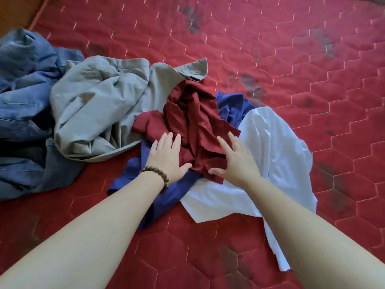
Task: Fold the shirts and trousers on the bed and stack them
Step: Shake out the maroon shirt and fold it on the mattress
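Clothes are all lying crumpled on the bed [291,59] rn, nothing folded or stacked afaict. Left hand [166,156] and right hand [235,161] are both reaching w/ fingers spread flat, touching the maroon shirt [193,117], not gripping yet. Blue shirt [166,192], white shirt [270,147], grey trousers [93,105], jeans [23,97] are all waiting.

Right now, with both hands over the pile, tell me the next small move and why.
Probably close both hands on the maroon garment and lift it clear. It lies crumpled on top of the blue garment and white shirt, and the left hand and right hand hang open at its near edge.
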{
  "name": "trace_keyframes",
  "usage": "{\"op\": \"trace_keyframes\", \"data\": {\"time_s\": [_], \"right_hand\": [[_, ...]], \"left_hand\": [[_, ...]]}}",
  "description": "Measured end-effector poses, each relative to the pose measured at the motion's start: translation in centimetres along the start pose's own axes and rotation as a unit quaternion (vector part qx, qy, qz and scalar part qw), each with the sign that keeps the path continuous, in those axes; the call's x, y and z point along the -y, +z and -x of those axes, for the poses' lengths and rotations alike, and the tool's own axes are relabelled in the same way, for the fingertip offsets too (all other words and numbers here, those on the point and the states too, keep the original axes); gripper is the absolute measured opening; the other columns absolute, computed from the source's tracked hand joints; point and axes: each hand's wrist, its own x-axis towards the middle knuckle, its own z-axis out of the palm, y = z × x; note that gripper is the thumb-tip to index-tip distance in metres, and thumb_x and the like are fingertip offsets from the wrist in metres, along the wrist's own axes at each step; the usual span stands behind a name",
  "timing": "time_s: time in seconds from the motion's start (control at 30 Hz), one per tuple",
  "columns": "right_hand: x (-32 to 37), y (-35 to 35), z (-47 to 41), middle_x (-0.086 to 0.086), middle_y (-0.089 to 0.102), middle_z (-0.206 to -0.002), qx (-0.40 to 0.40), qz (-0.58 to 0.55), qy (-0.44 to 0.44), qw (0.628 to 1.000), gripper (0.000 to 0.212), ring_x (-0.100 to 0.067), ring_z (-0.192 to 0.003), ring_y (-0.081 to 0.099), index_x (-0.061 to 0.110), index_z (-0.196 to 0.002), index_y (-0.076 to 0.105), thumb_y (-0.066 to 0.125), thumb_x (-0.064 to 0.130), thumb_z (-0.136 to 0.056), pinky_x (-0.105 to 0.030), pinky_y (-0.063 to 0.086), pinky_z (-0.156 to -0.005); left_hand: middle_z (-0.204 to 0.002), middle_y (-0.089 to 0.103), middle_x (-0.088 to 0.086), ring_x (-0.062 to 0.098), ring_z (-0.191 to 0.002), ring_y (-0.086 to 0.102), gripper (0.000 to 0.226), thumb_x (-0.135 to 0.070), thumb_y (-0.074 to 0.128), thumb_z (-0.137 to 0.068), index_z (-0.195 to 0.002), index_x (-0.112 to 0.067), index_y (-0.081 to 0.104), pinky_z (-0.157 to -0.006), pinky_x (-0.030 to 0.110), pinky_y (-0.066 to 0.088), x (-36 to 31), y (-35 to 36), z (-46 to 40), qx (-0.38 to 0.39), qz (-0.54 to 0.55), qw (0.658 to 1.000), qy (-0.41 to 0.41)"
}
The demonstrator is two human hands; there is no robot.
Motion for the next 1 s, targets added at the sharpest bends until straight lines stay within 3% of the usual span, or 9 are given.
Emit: {"op": "trace_keyframes", "data": {"time_s": [0.13,0.2,0.27,0.33,0.4,0.53,0.67,0.87,1.0], "right_hand": [[-0.4,3.6,-3.2,-0.005,-0.012,-0.161,0.008,0.013,-0.021,1.0,0.126,-0.025,-0.149,-0.003,0.038,-0.15,-0.015,0.076,0.062,-0.066,-0.048,0.008,-0.12],[-0.6,5.2,-3.9,-0.006,0.005,-0.161,0.003,0.031,-0.021,0.999,0.123,-0.025,-0.147,0.009,0.034,-0.151,-0.012,0.076,0.057,-0.068,-0.046,0.012,-0.119],[-0.5,6.4,-4.1,-0.004,0.033,-0.149,-0.025,0.062,-0.015,0.998,0.101,-0.026,-0.136,0.031,0.029,-0.153,0.006,0.071,0.047,-0.077,-0.041,0.024,-0.112],[0.0,6.8,-4.1,-0.002,0.05,-0.126,-0.075,0.093,-0.017,0.993,0.062,-0.026,-0.117,0.045,0.026,-0.145,0.034,0.059,0.034,-0.089,-0.037,0.033,-0.097],[0.5,6.4,-3.8,-0.002,0.056,-0.107,-0.104,0.072,-0.015,0.992,0.034,-0.027,-0.102,0.051,0.022,-0.129,0.052,0.047,0.023,-0.095,-0.038,0.04,-0.084],[1.2,3.4,-1.6,-0.007,0.057,-0.095,-0.136,-0.044,-0.014,0.99,0.022,-0.03,-0.087,0.054,0.014,-0.112,0.06,0.049,0.024,-0.096,-0.04,0.045,-0.071],[2.5,-2.1,2.4,-0.006,0.056,-0.081,-0.183,-0.112,-0.03,0.976,0.017,-0.03,-0.075,0.051,0.008,-0.092,0.059,0.056,0.024,-0.094,-0.035,0.032,-0.06],[6.4,-13.8,11.8,-0.011,0.063,-0.08,-0.214,-0.155,-0.05,0.963,0.02,-0.031,-0.079,0.055,0.001,-0.089,0.062,0.057,0.02,-0.095,-0.043,0.044,-0.071],[9.3,-22.2,19.5,-0.012,0.064,-0.085,-0.259,-0.153,-0.074,0.951,0.015,-0.031,-0.081,0.055,0.002,-0.092,0.063,0.059,0.016,-0.093,-0.039,0.041,-0.072]], "left_hand": [[-0.161,-0.001,0.012,0.025,-0.148,-0.004,0.108,-0.067,0.054,-0.082,-0.152,-0.008,-0.003,-0.12,0.041,0.003,-0.2,3.9,-2.9,0.025,-0.023,0.999,0.012],[-0.157,0.018,0.013,0.025,-0.146,0.014,0.104,-0.061,0.058,-0.083,-0.151,-0.005,0.004,-0.119,0.039,0.01,-0.5,5.2,-3.8,0.039,-0.015,0.999,0.001],[-0.138,0.046,0.01,0.026,-0.131,0.041,0.072,-0.041,0.059,-0.09,-0.145,-0.006,0.027,-0.11,0.035,0.025,-0.8,5.9,-4.2,0.016,-0.034,0.999,0.008],[-0.113,0.06,0.008,0.029,-0.109,0.054,0.025,-0.016,0.052,-0.09,-0.115,-0.011,0.054,-0.091,0.035,0.035,-1.1,5.5,-4.3,-0.031,-0.052,0.998,0.023],[-0.097,0.062,0.009,0.031,-0.096,0.056,0.008,-0.007,0.049,-0.087,-0.087,-0.014,0.053,-0.079,0.035,0.034,-1.1,4.5,-3.8,-0.055,-0.031,0.998,0.023],[-0.087,0.061,0.011,0.036,-0.086,0.055,0.012,-0.008,0.049,-0.089,-0.079,-0.014,0.049,-0.076,0.037,0.032,-0.8,2.0,-1.9,-0.11,0.044,0.992,0.042],[-0.082,0.062,0.015,0.039,-0.079,0.055,0.03,-0.03,0.055,-0.095,-0.081,-0.003,0.055,-0.073,0.045,0.039,-1.1,-3.0,2.5,-0.156,0.155,0.974,0.049],[-0.084,0.066,0.018,0.04,-0.087,0.06,0.038,-0.04,0.055,-0.094,-0.086,-0.003,0.059,-0.069,0.042,0.041,-3.2,-15.5,11.7,-0.2,0.211,0.954,0.073],[-0.064,0.056,0.006,0.033,-0.07,0.057,0.037,-0.038,0.062,-0.09,-0.07,-0.01,0.05,-0.063,0.037,0.038,-4.7,-24.9,18.8,-0.209,0.248,0.94,0.112]]}}
